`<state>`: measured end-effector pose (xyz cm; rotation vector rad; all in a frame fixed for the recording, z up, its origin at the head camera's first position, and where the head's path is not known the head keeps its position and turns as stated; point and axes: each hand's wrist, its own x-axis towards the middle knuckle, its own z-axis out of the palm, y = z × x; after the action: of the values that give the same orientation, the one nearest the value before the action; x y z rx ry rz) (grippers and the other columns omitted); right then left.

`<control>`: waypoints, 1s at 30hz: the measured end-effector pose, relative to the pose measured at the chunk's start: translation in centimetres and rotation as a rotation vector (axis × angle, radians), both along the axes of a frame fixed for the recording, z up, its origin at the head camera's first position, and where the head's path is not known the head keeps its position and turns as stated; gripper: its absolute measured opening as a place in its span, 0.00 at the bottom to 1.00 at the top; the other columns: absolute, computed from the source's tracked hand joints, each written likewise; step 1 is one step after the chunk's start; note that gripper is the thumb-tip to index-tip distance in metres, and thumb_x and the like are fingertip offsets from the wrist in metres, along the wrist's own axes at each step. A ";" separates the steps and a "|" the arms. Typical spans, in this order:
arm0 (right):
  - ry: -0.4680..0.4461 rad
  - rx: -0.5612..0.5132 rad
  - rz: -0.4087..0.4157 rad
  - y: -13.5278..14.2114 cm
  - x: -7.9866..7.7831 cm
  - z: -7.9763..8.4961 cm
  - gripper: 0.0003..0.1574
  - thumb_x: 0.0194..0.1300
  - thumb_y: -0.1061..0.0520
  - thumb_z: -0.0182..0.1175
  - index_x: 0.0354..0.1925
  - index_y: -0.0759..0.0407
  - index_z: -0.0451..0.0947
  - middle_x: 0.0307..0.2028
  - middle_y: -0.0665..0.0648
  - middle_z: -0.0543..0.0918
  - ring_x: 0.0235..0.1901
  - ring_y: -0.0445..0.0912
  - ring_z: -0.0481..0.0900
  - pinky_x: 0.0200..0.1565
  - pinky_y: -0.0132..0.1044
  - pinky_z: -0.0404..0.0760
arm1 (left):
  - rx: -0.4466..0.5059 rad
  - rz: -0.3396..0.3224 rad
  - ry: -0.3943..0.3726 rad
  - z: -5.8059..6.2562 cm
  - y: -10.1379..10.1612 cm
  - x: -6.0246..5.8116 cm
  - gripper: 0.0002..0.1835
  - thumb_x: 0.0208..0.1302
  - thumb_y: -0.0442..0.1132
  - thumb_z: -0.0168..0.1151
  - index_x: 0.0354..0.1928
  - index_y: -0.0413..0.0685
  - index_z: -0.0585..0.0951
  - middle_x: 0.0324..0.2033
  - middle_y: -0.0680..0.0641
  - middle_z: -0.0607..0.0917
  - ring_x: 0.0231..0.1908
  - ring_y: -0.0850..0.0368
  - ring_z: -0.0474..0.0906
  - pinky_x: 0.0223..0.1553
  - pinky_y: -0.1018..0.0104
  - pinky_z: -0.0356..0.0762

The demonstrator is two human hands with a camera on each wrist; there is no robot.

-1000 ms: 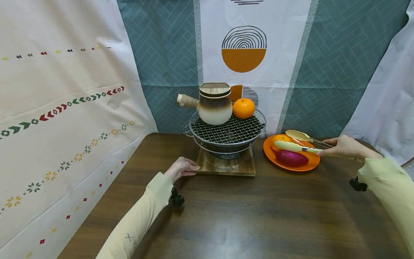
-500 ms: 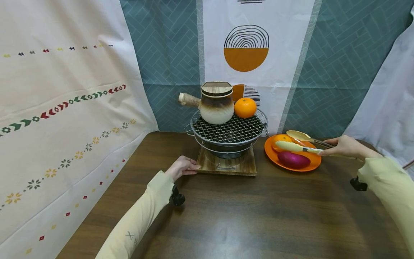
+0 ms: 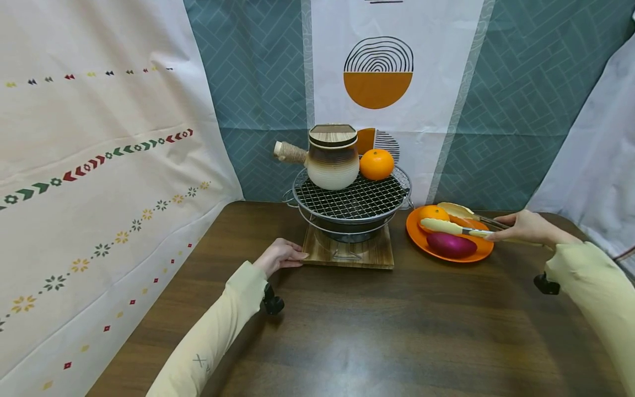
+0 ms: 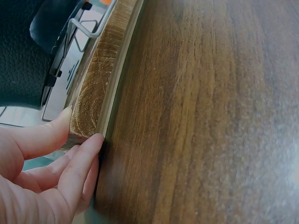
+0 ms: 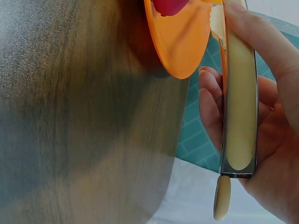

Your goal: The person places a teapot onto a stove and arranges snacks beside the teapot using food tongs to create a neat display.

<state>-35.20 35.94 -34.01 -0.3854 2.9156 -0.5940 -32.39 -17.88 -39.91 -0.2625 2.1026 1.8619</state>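
Observation:
My left hand (image 3: 281, 257) pinches the front left corner of a square wooden board (image 3: 317, 254), thumb on top and fingers at its lower edge. On the board stands a round grill (image 3: 349, 205) with a black wire mesh. My right hand (image 3: 527, 227) grips a pair of tongs (image 3: 441, 225) with cream tips and metal arms. The tongs' spread tips lie on either side of an orange (image 3: 433, 213) on an orange plate (image 3: 458, 259). In front of it on the plate lies a smooth purple oblong thing (image 3: 451, 245).
A lidded ceramic pot (image 3: 331, 165) with a rope-wrapped side handle stands on the mesh, with another orange (image 3: 376, 164) beside it. Patterned cloths (image 3: 263, 99) hang behind and to the left of the brown table (image 3: 347, 320).
My right hand has shifted slightly left, and the tongs' tips have lowered a little around the orange on the plate. My left hand keeps its hold on the board.

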 end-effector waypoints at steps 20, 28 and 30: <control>0.002 -0.013 -0.010 -0.2 0.1 -0.3 0.49 0.52 0.39 0.64 0.54 0.78 0.66 0.17 0.52 0.71 0.30 0.51 0.66 0.25 0.37 0.63 | 0.022 -0.028 0.033 0.1 -0.1 0.3 0.20 0.56 0.22 0.57 0.50 0.18 0.67 0.43 0.31 0.74 0.35 0.50 0.78 0.42 0.57 0.76; 0.007 -0.014 -0.010 0.1 0.0 -0.2 0.49 0.51 0.38 0.64 0.54 0.77 0.66 0.16 0.51 0.69 0.29 0.51 0.66 0.23 0.36 0.63 | 0.026 -0.025 0.034 -0.1 -0.2 0.2 0.20 0.56 0.21 0.57 0.51 0.18 0.67 0.43 0.30 0.74 0.36 0.50 0.78 0.42 0.57 0.76; 0.015 -0.016 -0.006 0.2 0.0 -0.2 0.49 0.51 0.39 0.64 0.54 0.78 0.66 0.17 0.51 0.72 0.29 0.51 0.66 0.23 0.36 0.63 | 0.030 -0.021 0.029 -0.1 -0.2 0.2 0.20 0.56 0.21 0.57 0.50 0.18 0.67 0.42 0.31 0.75 0.35 0.50 0.78 0.42 0.57 0.76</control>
<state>-35.24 36.09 -34.18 -0.3854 2.9285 -0.6186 -32.19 -18.06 -39.98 -0.2067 2.0859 1.8944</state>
